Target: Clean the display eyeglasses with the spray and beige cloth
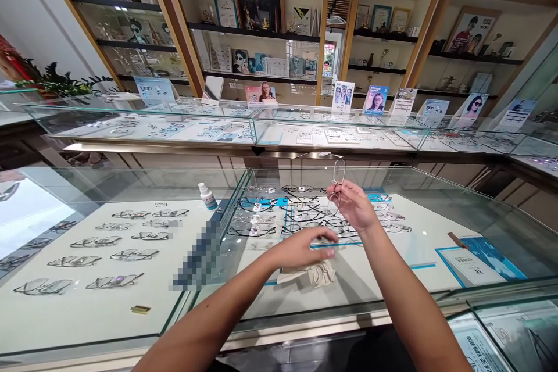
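My right hand (356, 204) is raised over the glass counter, its fingers pinched on a pair of eyeglasses (339, 161) with a thin frame. The glasses are held upright on edge; one lens shows above the fingertips, and a temple with a white tag stretches left. Lower and to the left is my left hand (300, 249), thumb and fingers apart with nothing between them. Just beneath it, a crumpled beige cloth (322, 274) rests on the counter glass. Several rows of eyeglasses (303, 226) lie behind the two hands, partly covered by them.
A small white bottle (207, 196) stands on the counter to the left. More eyeglasses (135, 254) fill the left case, near a small gold piece (140, 309). A blue-edged leaflet (475, 266) lies at right. Behind, a second glass showcase (340, 122) carries display cards.
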`<state>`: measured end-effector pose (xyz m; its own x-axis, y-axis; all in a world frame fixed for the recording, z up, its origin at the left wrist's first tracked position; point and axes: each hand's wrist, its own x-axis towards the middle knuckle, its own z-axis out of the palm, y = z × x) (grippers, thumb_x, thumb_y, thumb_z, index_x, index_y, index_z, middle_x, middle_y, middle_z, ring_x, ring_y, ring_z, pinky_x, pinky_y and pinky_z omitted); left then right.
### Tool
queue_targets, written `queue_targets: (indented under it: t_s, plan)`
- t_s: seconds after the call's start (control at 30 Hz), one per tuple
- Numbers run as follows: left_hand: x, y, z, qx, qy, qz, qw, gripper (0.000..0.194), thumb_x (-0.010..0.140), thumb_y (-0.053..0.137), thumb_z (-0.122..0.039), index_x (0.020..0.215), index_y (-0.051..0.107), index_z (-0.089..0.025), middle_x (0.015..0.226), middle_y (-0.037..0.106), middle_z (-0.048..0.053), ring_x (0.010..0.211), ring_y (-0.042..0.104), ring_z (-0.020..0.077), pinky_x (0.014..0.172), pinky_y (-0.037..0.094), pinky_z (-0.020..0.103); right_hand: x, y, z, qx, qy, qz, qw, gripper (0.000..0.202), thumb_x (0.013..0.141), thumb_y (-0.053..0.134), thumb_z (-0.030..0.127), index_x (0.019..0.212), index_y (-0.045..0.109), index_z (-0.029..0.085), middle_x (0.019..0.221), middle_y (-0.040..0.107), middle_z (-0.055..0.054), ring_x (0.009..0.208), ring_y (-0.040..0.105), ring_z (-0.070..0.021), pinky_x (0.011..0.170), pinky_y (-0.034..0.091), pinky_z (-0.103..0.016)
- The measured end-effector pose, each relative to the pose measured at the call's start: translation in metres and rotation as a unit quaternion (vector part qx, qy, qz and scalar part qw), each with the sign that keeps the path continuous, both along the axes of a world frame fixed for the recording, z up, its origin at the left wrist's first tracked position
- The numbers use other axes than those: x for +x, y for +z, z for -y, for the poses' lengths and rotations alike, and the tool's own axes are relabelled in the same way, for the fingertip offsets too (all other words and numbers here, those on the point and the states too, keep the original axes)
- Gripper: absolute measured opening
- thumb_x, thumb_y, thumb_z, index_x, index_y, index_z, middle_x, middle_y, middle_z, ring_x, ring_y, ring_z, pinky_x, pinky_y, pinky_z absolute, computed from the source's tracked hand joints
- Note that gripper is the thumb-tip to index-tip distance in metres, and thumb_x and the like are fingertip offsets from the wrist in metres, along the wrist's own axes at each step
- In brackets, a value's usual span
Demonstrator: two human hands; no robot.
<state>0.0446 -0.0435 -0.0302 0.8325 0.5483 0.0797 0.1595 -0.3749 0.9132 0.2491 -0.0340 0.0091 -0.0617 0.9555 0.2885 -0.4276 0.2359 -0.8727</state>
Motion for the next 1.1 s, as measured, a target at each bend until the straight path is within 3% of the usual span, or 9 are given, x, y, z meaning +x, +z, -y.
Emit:
queue_targets:
  t_s: [0.07,0.17,0.33,0.57,0.77,0.9,1.1]
  plan:
    - [0.003,0.0,-0.006,-0.033,0.098,0.101,0.989,0.037,0.096,0.064,-0.053,0.117,0.07,-0.024,0.121,0.074,0.01,0.114,0.067,0.0249,0.101,0.048,0.038,0.001,0.0,0.0,0.004,0.003,0.002,1.0,0.029,0.076,0.085,0.051,0.079,0.072,0.026,0.097,0.076,-0.008,0.09,0.064,-0.0241,0.086,0.049,-0.041]
    - [0.003,0.001,-0.016,-0.076,0.206,0.193,0.956,0.043,0.096,0.059,-0.063,0.104,0.068,-0.021,0.104,0.076,0.009,0.092,0.07,0.0223,0.082,0.052,0.034,0.003,0.0,0.0,0.011,0.01,-0.014,1.0,0.027,0.076,0.087,0.049,0.078,0.073,0.026,0.096,0.077,-0.007,0.09,0.064,-0.0228,0.085,0.048,-0.039]
    - [-0.001,0.002,-0.027,-0.074,0.293,0.235,0.924,0.048,0.091,0.064,-0.067,0.09,0.067,-0.019,0.088,0.074,0.006,0.075,0.066,0.0185,0.071,0.049,0.03,0.003,0.001,-0.001,0.007,0.011,-0.018,1.0,0.026,0.076,0.088,0.048,0.077,0.074,0.026,0.093,0.075,-0.007,0.093,0.064,-0.0234,0.086,0.047,-0.038]
    - [-0.004,0.002,-0.025,-0.001,0.299,0.228,0.927,0.04,0.095,0.063,-0.058,0.083,0.062,-0.02,0.077,0.068,0.002,0.072,0.06,0.0169,0.071,0.047,0.028,-0.01,-0.006,-0.002,0.005,0.021,0.023,1.0,0.028,0.076,0.086,0.05,0.077,0.076,0.025,0.088,0.071,-0.007,0.091,0.062,-0.0232,0.086,0.047,-0.038]
    - [-0.008,0.005,-0.022,0.072,0.304,0.191,0.931,0.036,0.1,0.058,-0.052,0.083,0.063,-0.021,0.075,0.067,0.002,0.073,0.059,0.0176,0.072,0.044,0.028,-0.023,-0.014,-0.003,0.037,0.039,0.081,0.995,0.025,0.079,0.084,0.049,0.076,0.079,0.025,0.107,0.064,-0.007,0.112,0.058,-0.0255,0.097,0.046,-0.036]
    - [-0.01,0.008,-0.019,0.096,0.305,0.182,0.93,0.036,0.099,0.06,-0.05,0.078,0.067,-0.021,0.071,0.066,0.002,0.07,0.057,0.0174,0.071,0.041,0.028,-0.027,-0.022,-0.005,0.046,0.06,0.109,0.991,0.023,0.084,0.081,0.048,0.081,0.081,0.025,0.111,0.066,-0.008,0.121,0.057,-0.0266,0.103,0.044,-0.037]
    - [-0.017,0.005,-0.023,0.153,0.314,0.13,0.928,0.035,0.102,0.053,-0.047,0.091,0.074,-0.022,0.065,0.063,0.0,0.062,0.054,0.0176,0.063,0.037,0.029,-0.026,-0.022,-0.006,0.032,0.043,0.091,0.994,0.023,0.08,0.085,0.047,0.081,0.08,0.025,0.112,0.073,-0.008,0.113,0.063,-0.0254,0.098,0.046,-0.038]
